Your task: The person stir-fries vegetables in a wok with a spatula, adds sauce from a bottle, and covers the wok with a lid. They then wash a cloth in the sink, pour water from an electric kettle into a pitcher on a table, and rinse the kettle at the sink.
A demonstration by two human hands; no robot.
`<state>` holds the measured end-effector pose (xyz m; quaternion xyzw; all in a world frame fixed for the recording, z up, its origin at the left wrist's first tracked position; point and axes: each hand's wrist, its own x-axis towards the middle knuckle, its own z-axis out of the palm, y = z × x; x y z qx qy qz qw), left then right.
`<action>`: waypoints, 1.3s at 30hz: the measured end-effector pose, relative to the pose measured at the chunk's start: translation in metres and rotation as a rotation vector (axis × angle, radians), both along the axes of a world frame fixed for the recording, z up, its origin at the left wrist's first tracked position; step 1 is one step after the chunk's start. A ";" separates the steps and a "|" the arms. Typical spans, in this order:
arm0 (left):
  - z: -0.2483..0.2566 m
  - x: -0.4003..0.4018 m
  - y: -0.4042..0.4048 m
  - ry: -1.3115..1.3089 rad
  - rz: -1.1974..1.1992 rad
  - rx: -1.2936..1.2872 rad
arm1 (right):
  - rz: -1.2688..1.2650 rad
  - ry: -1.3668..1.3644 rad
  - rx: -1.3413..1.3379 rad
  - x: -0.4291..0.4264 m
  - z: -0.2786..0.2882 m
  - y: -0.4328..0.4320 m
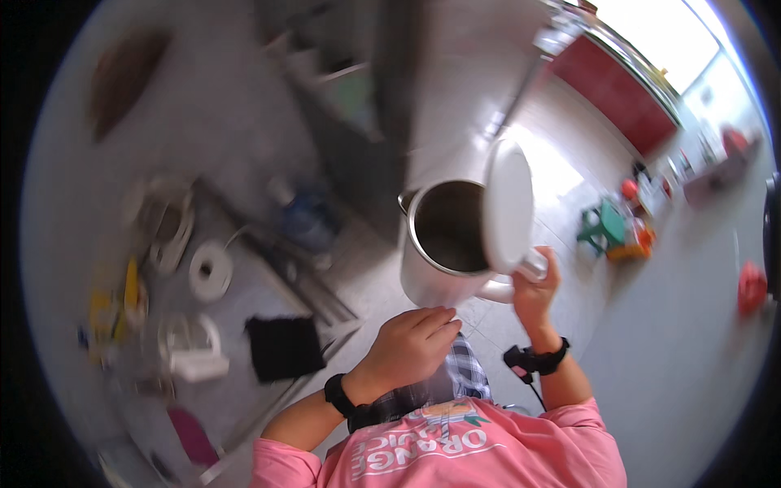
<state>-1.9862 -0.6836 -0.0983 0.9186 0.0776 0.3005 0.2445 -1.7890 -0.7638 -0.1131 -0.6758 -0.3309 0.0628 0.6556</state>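
Observation:
A white electric kettle with a metal rim hangs in front of me, its mouth facing up. Its hinged white lid stands raised on the handle side. The inside looks dark, and I cannot tell whether it holds liquid. My right hand grips the kettle's handle at the right, close to the lid hinge. Below the kettle, my left hand has its fingers extended close together, with the fingertips at the kettle's lower wall. Whether they touch it is unclear, and the thumb is hidden.
At left, a table holds a round white base with a cord, a black cloth and a white object. A blurred blue water jug stands beyond. A green stool and a red-fronted cabinet are at right.

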 end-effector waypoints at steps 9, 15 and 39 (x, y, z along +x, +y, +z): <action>0.002 0.257 -0.043 0.070 -0.449 -0.077 | -0.551 -0.044 -0.034 0.192 -0.021 -0.124; 0.005 0.446 -0.069 0.400 -0.565 -0.104 | -0.739 -0.072 -0.115 0.347 -0.035 -0.162; -0.004 1.259 -0.018 0.701 -1.006 -0.711 | -1.121 -0.017 -0.224 1.084 -0.024 -0.138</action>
